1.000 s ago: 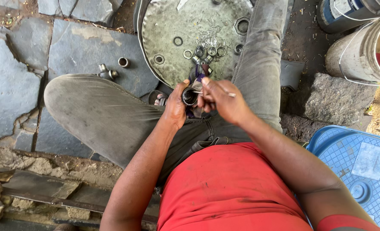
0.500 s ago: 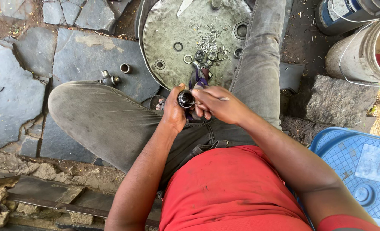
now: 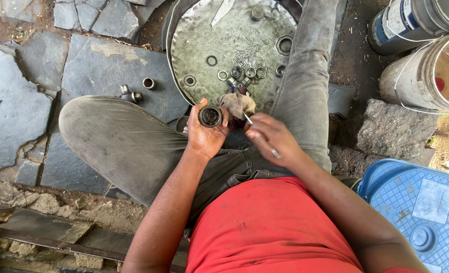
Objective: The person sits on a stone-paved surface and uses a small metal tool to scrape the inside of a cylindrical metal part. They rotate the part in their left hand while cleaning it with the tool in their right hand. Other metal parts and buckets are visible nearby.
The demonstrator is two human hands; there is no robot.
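Head view: the left hand [image 3: 206, 132] grips a round metal cup [image 3: 210, 116] above the lap; the right hand [image 3: 270, 139] pinches a thin tool [image 3: 261, 135]. Beyond lies a dented metal tray [image 3: 199, 35] of rings on stone paving [image 3: 103, 65], buckets [image 3: 426, 76] at right.

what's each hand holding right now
Left hand: closed around a round metal bearing cup.
Right hand: closed on a thin metal tool, blurred.

round tray [image 3: 194, 45] ahead between knees | buckets [image 3: 426, 71] right | nuts [image 3: 244, 73] in tray
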